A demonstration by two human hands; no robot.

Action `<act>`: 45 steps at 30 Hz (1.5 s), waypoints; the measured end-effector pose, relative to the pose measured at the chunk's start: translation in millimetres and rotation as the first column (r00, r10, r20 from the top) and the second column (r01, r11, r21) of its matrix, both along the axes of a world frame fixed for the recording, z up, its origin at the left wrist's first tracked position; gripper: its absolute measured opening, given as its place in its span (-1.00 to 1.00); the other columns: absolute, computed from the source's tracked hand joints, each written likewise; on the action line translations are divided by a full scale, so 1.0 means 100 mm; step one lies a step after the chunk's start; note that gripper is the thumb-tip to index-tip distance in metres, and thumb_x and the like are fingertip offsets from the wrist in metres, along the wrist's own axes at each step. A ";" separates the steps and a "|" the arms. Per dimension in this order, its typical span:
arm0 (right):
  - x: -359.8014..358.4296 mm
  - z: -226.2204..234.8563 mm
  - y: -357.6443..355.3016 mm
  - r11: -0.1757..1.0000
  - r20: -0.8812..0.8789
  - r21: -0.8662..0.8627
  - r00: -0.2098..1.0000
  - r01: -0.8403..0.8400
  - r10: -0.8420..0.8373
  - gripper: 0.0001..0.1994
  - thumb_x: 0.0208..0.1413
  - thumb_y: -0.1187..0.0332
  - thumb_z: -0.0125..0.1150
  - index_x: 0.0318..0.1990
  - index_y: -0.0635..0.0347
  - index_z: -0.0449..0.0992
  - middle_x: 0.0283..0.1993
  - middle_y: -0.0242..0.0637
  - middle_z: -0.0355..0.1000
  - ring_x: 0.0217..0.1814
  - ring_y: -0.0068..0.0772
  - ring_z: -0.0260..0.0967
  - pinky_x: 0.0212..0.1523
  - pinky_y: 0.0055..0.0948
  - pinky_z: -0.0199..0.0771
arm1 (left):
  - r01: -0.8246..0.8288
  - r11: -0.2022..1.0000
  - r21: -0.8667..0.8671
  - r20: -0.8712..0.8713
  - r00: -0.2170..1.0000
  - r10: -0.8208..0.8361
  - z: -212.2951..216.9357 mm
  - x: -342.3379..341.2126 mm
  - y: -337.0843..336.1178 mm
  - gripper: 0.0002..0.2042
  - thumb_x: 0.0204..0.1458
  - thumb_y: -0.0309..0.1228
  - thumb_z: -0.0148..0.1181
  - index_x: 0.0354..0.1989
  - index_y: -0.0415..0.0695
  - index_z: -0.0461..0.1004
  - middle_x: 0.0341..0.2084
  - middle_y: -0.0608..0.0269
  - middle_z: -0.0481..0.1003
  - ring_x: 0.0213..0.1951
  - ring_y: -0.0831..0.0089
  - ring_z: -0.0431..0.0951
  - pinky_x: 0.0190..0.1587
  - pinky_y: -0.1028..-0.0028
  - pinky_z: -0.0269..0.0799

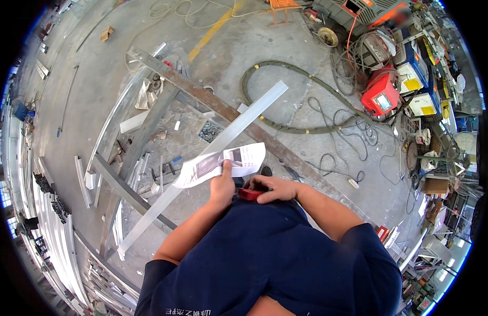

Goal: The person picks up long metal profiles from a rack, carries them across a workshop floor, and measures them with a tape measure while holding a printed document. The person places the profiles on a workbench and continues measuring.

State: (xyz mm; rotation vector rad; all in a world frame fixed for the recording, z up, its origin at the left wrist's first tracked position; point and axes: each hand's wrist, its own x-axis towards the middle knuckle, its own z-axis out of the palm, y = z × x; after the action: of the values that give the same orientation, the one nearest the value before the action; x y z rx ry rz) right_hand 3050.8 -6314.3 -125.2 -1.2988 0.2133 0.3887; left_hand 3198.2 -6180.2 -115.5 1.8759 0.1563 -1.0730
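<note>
My left hand [223, 187] is closed on a white paper sheet [250, 159] printed with pictures and text, its thumb lying on top. Close to my waist, my right hand [275, 188] has its fingers curled round a small red boxy thing that looks like a tape measure [248, 195]. Beneath the sheet a long silver metal bar [254, 111] runs diagonally from lower left to upper right. The paper hides part of it. That bar lies across a frame of heavier steel beams [202, 96].
A dark green hose [243, 84] loops over the floor ahead. Thin cables [336, 158] trail right toward a red machine with a screen [380, 97]. Long metal profiles [49, 231] are stacked at left. An open box of small metal parts [209, 131] sits between the beams.
</note>
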 end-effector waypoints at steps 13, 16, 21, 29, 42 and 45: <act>-0.53 -1.01 -1.00 0.851 -0.265 -0.519 0.962 -0.083 -0.067 -0.68 0.06 0.13 0.12 -0.20 0.18 0.57 -0.37 -0.21 0.52 -0.38 -0.32 0.45 -0.31 -0.35 0.42 | -0.321 0.881 -0.348 -0.006 0.940 0.340 -0.37 1.13 0.06 -0.69 0.19 -0.21 0.01 -0.15 -0.25 0.45 -0.36 0.20 0.48 -0.33 0.40 0.47 -0.27 0.41 0.40; -0.86 -1.42 -1.54 0.829 -0.458 -0.559 0.842 -0.024 -0.285 -0.64 0.08 0.06 0.07 -0.22 0.14 0.58 -0.26 -0.10 0.52 -0.21 -0.08 0.47 -0.18 -0.20 0.40 | -0.424 0.846 -0.324 -0.020 0.897 0.442 -0.80 1.22 0.75 -0.66 0.17 -0.32 -0.03 0.03 -0.30 0.33 -0.09 0.10 0.44 -0.07 0.27 0.46 0.01 0.27 0.37; -0.69 -2.40 -2.19 0.659 -0.459 -0.751 0.685 0.042 -0.566 -0.62 0.12 0.04 0.00 -0.23 0.15 0.57 -0.21 0.01 0.49 -0.12 0.07 0.44 -0.12 -0.11 0.39 | -0.523 0.830 -0.196 -0.113 0.852 0.511 -0.66 0.54 1.39 -0.56 0.08 -0.50 -0.05 0.17 -0.27 0.18 0.05 0.07 0.37 0.07 0.20 0.42 0.10 0.23 0.37; -0.60 -3.21 -2.53 0.561 -0.390 -0.822 0.619 0.099 -0.682 -0.65 0.14 0.07 0.03 -0.42 0.19 0.52 -0.37 0.01 0.48 -0.26 0.09 0.42 -0.27 -0.07 0.37 | -0.560 0.663 0.496 -0.076 0.733 0.676 -0.26 -0.26 2.06 -0.74 0.11 -0.41 0.03 -0.04 -0.21 0.36 -0.24 0.16 0.52 -0.26 0.25 0.57 -0.22 0.15 0.53; -0.28 -3.28 -2.54 0.549 -0.358 -0.829 0.648 0.110 -0.672 -0.66 0.18 0.07 -0.02 -0.32 0.17 0.49 -0.32 -0.02 0.48 -0.23 0.09 0.41 -0.25 -0.07 0.36 | -0.527 0.768 0.363 -0.022 0.820 0.573 -0.26 -0.18 1.83 -0.64 0.13 -0.49 0.03 0.11 -0.26 0.26 -0.06 0.10 0.45 -0.12 0.25 0.53 -0.13 0.28 0.52; -0.40 -3.31 -2.54 0.550 -0.355 -0.822 0.625 0.145 -0.696 -0.67 0.17 0.08 -0.01 -0.33 0.17 0.49 -0.33 -0.02 0.47 -0.23 0.09 0.41 -0.26 -0.08 0.36 | -0.599 0.734 0.320 0.020 0.779 0.627 -0.17 -0.18 1.53 -0.61 0.11 -0.52 0.06 0.13 -0.27 0.23 -0.04 0.08 0.44 -0.11 0.24 0.53 -0.12 0.32 0.53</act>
State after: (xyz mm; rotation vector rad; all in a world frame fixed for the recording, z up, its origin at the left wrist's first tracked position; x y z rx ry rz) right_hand 3010.8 -6568.7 -456.5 -1.7817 1.4540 0.2861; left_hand 3180.0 -6027.5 -132.1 1.8337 0.9873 -0.6820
